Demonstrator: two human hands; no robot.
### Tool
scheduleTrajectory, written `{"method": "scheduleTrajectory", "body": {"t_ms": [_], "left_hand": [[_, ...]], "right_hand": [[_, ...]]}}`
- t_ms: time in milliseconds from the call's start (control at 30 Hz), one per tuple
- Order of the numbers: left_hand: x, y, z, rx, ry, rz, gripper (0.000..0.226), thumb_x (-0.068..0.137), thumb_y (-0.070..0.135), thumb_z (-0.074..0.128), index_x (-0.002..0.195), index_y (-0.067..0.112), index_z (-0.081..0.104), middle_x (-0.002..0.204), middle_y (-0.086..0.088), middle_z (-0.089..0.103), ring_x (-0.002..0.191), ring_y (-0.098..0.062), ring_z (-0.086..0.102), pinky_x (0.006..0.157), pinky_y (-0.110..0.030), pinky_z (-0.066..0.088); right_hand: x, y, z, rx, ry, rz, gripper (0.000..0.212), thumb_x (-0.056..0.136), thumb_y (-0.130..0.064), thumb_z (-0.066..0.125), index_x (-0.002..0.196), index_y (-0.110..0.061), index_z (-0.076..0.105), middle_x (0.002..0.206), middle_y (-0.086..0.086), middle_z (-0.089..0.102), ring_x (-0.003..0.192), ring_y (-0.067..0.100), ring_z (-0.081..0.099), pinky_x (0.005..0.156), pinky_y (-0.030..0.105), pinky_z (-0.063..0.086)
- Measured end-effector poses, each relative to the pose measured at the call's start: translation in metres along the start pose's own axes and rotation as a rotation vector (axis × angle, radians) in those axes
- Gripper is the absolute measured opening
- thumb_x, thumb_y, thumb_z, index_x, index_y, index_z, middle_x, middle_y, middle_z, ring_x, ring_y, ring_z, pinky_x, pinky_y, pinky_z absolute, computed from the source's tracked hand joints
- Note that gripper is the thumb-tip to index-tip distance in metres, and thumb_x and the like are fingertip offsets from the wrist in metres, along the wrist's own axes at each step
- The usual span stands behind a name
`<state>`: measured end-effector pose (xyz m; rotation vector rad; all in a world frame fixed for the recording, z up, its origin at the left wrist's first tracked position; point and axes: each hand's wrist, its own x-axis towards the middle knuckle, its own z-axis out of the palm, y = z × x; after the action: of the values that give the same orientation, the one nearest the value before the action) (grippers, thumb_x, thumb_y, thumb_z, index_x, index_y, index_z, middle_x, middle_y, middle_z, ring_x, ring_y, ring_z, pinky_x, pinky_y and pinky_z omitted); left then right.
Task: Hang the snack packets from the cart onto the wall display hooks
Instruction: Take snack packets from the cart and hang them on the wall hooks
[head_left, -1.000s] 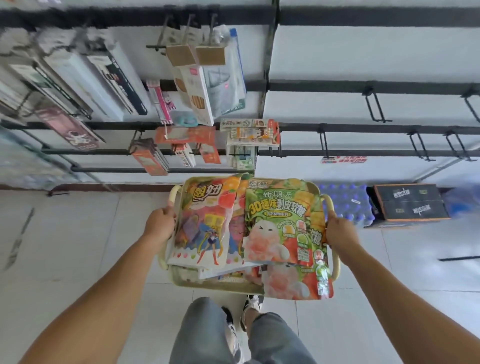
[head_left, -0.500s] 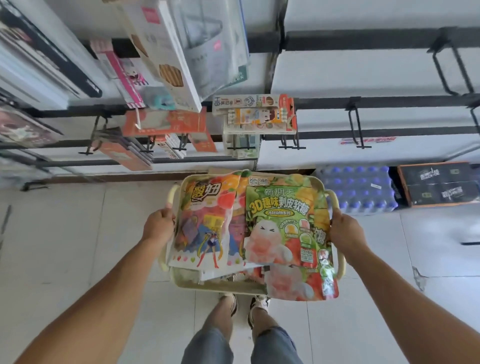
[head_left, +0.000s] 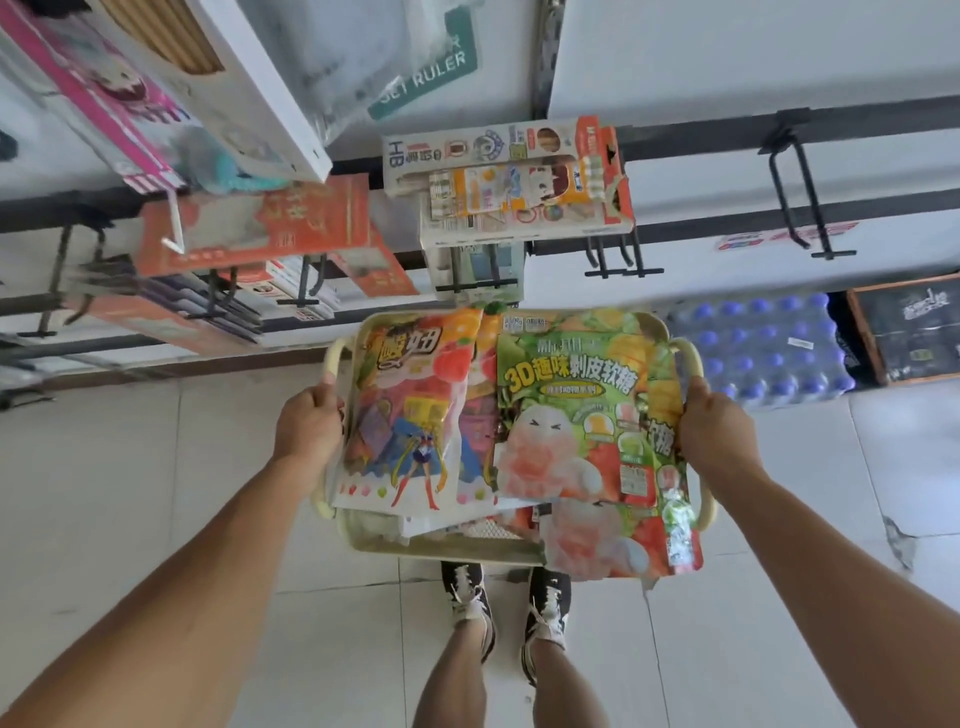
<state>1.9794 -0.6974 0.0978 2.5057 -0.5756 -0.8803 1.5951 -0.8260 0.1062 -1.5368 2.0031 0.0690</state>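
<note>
I carry a cream plastic basket (head_left: 447, 545) in front of me, above the floor. My left hand (head_left: 309, 423) grips its left handle and my right hand (head_left: 709, 428) grips its right handle. Snack packets fill it: a colourful cartoon-girl packet (head_left: 410, 415) on the left, a green 3D gummy packet (head_left: 576, 415) on the right, and another green packet (head_left: 623, 540) hanging over the near right rim. Black wall display hooks stick out ahead: an empty pair (head_left: 618, 260) just beyond the basket and another empty hook (head_left: 800, 192) further right.
Stationery packs (head_left: 509, 176) and orange packets (head_left: 260, 223) hang on hooks at left and centre. A shrink-wrapped pack of blue-capped bottles (head_left: 763, 348) and a dark box (head_left: 909, 332) sit on the floor by the wall at right. My shoes (head_left: 504, 608) stand on white tiles.
I have stepped closer to the wall with the basket; the hanging goods and hooks loom larger and nearer. Both hands keep the same hold on the handles.
</note>
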Motion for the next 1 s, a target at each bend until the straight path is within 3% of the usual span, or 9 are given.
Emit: {"method": "scheduleTrajectory", "body": {"t_ms": [67,133,233,300,467,533,600,767,1000], "left_hand": [[0.008,0.007,0.002,-0.003,0.034,0.022,0.052,0.103,0.051,0.034,0.080,0.013,0.062,0.099,-0.028,0.069,0.094,-0.046,0.065,0.084,-0.054,0.054],[0.010,0.011,0.004,-0.005,0.046,0.014,0.054,0.103,0.052,0.033,0.082,0.012,0.062,0.097,-0.025,0.069,0.092,-0.043,0.065,0.085,-0.052,0.055],[0.013,0.020,0.008,-0.019,0.033,0.014,0.059,0.103,0.055,0.031,0.087,0.008,0.063,0.095,-0.024,0.067,0.090,-0.042,0.065,0.082,-0.051,0.053],[0.016,0.027,0.010,-0.003,0.017,0.017,0.061,0.103,0.056,0.030,0.096,0.005,0.063,0.092,-0.020,0.065,0.088,-0.039,0.064,0.078,-0.046,0.052],[0.017,0.029,0.013,-0.021,0.034,0.030,0.057,0.105,0.050,0.030,0.093,0.005,0.061,0.079,-0.012,0.059,0.075,-0.031,0.057,0.066,-0.039,0.043],[0.014,0.030,0.012,-0.023,0.028,0.031,0.058,0.105,0.050,0.029,0.095,0.004,0.062,0.081,-0.012,0.059,0.076,-0.030,0.057,0.069,-0.042,0.046],[0.011,0.032,0.012,-0.013,0.022,0.023,0.059,0.105,0.051,0.029,0.098,0.004,0.063,0.087,-0.013,0.062,0.079,-0.030,0.058,0.075,-0.045,0.050],[0.008,0.030,0.011,0.004,0.025,-0.010,0.055,0.105,0.052,0.028,0.098,0.010,0.062,0.095,-0.013,0.065,0.088,-0.033,0.061,0.080,-0.044,0.051],[0.004,0.024,0.012,0.046,0.038,-0.017,0.057,0.106,0.049,0.027,0.099,0.005,0.062,0.101,-0.020,0.065,0.097,-0.039,0.061,0.086,-0.047,0.050]], "right_hand": [[0.009,-0.001,0.002,0.025,0.030,-0.013,0.047,0.108,-0.022,0.020,0.121,0.004,0.056,0.081,0.017,0.054,0.071,0.026,0.043,0.063,0.034,0.031],[0.012,0.002,0.004,0.027,0.042,-0.021,0.047,0.108,-0.021,0.020,0.124,0.003,0.057,0.070,0.006,0.046,0.062,0.022,0.041,0.054,0.033,0.027],[0.011,0.006,0.003,0.062,0.042,-0.001,0.047,0.108,-0.021,0.019,0.127,0.002,0.056,0.064,0.000,0.041,0.056,0.014,0.039,0.048,0.029,0.023],[0.016,0.007,0.002,0.082,0.026,0.015,0.048,0.108,-0.024,0.018,0.123,0.000,0.057,0.065,0.001,0.043,0.063,0.023,0.045,0.053,0.033,0.027],[0.025,0.003,0.002,0.124,0.006,-0.011,0.047,0.109,-0.029,0.020,0.104,0.000,0.057,0.070,0.007,0.050,0.075,0.031,0.054,0.062,0.035,0.033],[0.022,0.002,0.003,0.144,0.020,-0.025,0.044,0.109,-0.024,0.021,0.113,0.002,0.056,0.074,0.009,0.053,0.067,0.026,0.049,0.057,0.034,0.029],[0.016,0.001,0.003,0.149,0.017,-0.017,0.043,0.109,-0.020,0.021,0.123,0.003,0.053,0.071,0.001,0.042,0.062,0.019,0.040,0.052,0.031,0.023],[0.007,-0.004,0.002,0.203,0.013,0.015,0.046,0.109,-0.035,0.019,0.101,-0.003,0.051,0.084,0.012,0.049,0.079,0.028,0.048,0.068,0.035,0.033],[-0.001,0.000,0.001,0.221,0.038,0.016,0.056,0.108,-0.041,0.019,0.108,0.002,0.054,0.087,0.013,0.052,0.079,0.028,0.049,0.068,0.034,0.033]]}}
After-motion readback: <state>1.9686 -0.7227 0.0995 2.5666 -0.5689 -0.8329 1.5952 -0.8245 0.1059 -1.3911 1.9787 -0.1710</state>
